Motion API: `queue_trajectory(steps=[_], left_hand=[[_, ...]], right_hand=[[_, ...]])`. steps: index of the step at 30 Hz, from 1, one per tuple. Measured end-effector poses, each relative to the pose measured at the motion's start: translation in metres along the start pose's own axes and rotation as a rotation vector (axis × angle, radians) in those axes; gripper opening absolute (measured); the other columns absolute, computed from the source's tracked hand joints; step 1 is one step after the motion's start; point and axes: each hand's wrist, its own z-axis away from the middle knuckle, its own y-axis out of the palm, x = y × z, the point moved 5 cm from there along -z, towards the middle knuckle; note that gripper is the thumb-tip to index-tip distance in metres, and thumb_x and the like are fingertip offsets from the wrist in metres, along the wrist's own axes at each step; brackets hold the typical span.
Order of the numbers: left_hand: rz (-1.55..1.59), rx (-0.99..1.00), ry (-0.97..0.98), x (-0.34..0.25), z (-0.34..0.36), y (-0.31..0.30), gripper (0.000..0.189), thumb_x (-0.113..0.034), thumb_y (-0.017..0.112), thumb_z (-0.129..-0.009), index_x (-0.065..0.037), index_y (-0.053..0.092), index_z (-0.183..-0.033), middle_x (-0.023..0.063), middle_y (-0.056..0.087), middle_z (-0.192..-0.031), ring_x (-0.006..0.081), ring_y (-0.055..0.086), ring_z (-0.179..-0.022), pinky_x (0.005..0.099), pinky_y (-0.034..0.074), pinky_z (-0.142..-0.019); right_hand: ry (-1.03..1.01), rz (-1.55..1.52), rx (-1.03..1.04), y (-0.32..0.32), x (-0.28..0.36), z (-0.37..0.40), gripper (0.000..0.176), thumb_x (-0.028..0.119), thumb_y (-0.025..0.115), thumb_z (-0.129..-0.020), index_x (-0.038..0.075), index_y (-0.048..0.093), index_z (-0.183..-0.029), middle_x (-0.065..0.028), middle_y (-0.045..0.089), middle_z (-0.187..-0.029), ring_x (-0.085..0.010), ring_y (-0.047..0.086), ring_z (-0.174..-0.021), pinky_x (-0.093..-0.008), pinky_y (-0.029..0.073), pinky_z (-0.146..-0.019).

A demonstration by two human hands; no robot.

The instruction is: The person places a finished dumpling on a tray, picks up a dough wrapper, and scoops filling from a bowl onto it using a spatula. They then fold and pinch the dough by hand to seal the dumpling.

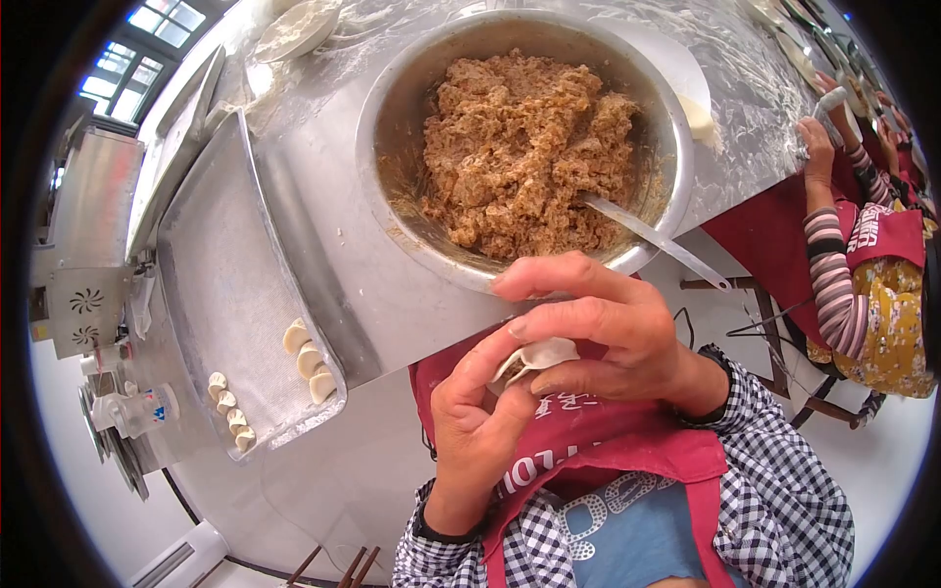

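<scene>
Our left hand (pixel 470 412) and right hand (pixel 613 338) pinch a partly folded dumpling (pixel 532 361) at the frame's center, just below a steel bowl (pixel 369 147) of meat filling (pixel 529 147); finished dumplings (pixel 311 361) line a tray (pixel 221 255) at left.

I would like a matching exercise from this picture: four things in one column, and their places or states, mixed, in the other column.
1. metal utensil
2. tray
3. small dumplings
4. dough wrapper

A. in two rows
B. between left hand and right hand
C. partly buried in brown mixture
D. flat and grey, beside the big bowl

Pairs: 1-C, 2-D, 3-A, 4-B
</scene>
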Motion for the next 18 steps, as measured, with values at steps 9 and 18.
queue_trajectory(steps=[9,18], left_hand=[[0.063,0.007,-0.069,0.001,-0.004,0.003,0.043,0.005,0.053,-0.082,0.006,0.043,-0.124,0.0138,0.053,-0.118,0.0165,0.053,-0.106,0.0281,0.046,-0.088],[0.443,-0.008,-0.046,0.008,-0.003,0.000,0.038,-0.005,0.060,-0.085,0.004,0.047,-0.119,0.0158,0.054,-0.115,0.0231,0.057,-0.103,0.0346,0.051,-0.087]], right_hand=[[-0.021,-0.147,0.018,0.007,-0.010,0.008,0.022,0.014,0.073,-0.071,0.001,0.059,-0.082,-0.0194,0.059,-0.104,-0.0272,0.060,-0.090,-0.0342,0.050,-0.073],[-0.006,-0.020,-0.079,0.007,-0.003,0.006,0.022,0.015,0.073,-0.071,0.001,0.060,-0.083,-0.0190,0.060,-0.104,-0.0265,0.061,-0.087,-0.0321,0.051,-0.069]])
